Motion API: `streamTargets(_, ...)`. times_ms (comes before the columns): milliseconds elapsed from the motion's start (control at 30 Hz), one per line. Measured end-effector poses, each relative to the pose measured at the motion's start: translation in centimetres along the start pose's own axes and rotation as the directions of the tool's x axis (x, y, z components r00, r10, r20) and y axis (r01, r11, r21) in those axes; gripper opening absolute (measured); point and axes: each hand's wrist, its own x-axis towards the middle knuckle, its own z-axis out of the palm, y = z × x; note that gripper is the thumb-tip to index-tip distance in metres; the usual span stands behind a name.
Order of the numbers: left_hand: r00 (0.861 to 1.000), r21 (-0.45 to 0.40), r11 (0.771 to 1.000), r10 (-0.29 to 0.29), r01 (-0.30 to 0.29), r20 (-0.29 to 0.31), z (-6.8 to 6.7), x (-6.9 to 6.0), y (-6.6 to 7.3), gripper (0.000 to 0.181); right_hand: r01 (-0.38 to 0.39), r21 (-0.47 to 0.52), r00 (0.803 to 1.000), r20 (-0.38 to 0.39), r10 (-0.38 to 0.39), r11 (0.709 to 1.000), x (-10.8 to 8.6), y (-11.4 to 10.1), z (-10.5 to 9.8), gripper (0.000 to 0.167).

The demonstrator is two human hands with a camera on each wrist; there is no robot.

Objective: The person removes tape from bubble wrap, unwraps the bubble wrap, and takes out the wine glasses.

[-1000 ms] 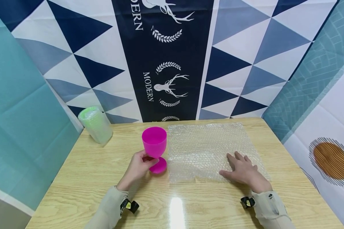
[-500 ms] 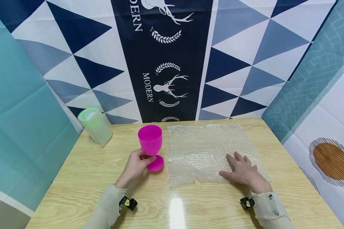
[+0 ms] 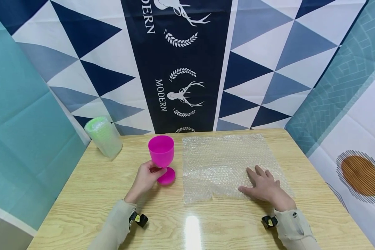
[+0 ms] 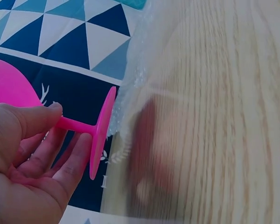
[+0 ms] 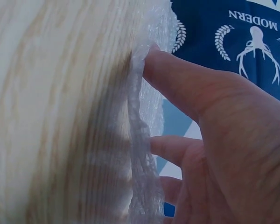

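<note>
My left hand (image 3: 145,176) pinches the stem of a bright pink plastic goblet (image 3: 161,150), thumb on the near side. The goblet is upright, its bowl facing up. In the left wrist view its round foot (image 4: 102,133) hangs a little above the wooden tabletop. A flat sheet of bubble wrap (image 3: 218,159) lies right of the goblet. On the sheet's right front part rests my right hand (image 3: 264,185), fingers spread. The right wrist view has the fingertips touching the bubble wrap (image 5: 142,140) near its front edge.
At the back left of the wooden table (image 3: 90,208) stands a pale green cylinder in clear bubble wrap (image 3: 104,136). A patterned cloth (image 3: 187,69) hangs behind the table, with more cloths at both sides.
The left hand has carried the goblet a short way left and slightly back, away from the bubble wrap. My right hand has stayed in place on the sheet.
</note>
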Motion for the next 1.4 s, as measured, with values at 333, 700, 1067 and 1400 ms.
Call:
streamTargets(333,1.0,0.024,1.0,0.013,-0.013,-0.023,-0.4,0.5,-0.4,0.024,-0.001,0.0,1.0,-0.004,0.001,1.0,0.0,-0.1,-0.2,0.102)
streamTargets(700,0.999,0.025,1.0,-0.009,0.01,-0.041,-1.1,0.9,-0.9,0.027,-0.007,-0.002,1.0,-0.013,0.007,1.0,-0.1,-0.2,-0.3,0.101)
streamTargets(1067,0.998,0.026,0.999,0.023,-0.022,-0.051,-1.3,1.3,-1.0,0.025,0.0,0.019,1.0,0.0,0.0,1.0,-0.1,-0.3,-0.3,0.101)
streamTargets(1400,0.995,0.013,1.0,0.026,-0.025,-0.097,-1.6,1.7,-1.4,0.03,0.002,0.008,1.0,-0.017,-0.002,1.0,-0.1,-0.4,-0.3,0.099)
